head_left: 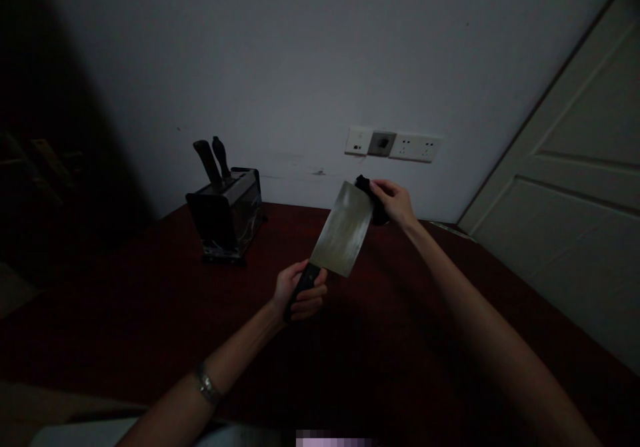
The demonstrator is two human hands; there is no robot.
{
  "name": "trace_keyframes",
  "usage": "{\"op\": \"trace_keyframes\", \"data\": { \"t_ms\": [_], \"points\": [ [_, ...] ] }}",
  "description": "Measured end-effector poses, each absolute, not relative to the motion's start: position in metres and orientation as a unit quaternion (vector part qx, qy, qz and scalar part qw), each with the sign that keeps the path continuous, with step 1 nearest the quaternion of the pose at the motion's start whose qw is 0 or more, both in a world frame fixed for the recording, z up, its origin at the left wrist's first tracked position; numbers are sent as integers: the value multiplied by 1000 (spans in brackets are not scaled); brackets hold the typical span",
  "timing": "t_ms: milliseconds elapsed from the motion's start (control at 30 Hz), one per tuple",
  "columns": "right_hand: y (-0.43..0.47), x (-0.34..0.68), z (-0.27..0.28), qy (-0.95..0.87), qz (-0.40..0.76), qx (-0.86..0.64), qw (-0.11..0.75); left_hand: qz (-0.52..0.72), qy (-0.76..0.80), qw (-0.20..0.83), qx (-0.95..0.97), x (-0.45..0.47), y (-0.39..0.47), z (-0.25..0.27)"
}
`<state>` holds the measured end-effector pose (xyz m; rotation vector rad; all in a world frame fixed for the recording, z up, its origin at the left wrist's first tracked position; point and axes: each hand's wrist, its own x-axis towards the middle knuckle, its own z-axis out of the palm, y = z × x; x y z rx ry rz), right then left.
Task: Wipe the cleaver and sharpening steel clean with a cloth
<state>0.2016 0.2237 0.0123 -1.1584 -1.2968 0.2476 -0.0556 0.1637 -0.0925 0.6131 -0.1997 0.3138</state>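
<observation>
A cleaver [344,230] with a broad, flat metal blade is held tilted above the dark red table. My left hand [303,292] is wrapped round its black handle, with the blade pointing up and to the right. At the blade's far end, my right hand [393,200] pinches a black, soft-looking piece that resembles a cloth [380,214]. This dark piece lies against the blade's upper right edge; its full shape is lost in the dim light.
To the left stands a knife block [220,217] with dark handles [207,162] sticking up from its top. Wall sockets [414,147] sit low on the white wall behind the table [300,374]. A pale panelled door [565,187] is at the right.
</observation>
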Motion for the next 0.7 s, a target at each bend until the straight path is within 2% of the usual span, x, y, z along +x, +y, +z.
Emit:
{"op": "trace_keyframes", "data": {
  "t_ms": [400,700],
  "points": [
    [216,192,24,-605,153,-491,608,167,-78,923,338,-55,165,-93],
    [212,175,47,-613,148,-467,619,181,25,900,395,-47,161,-95]
  ]
}}
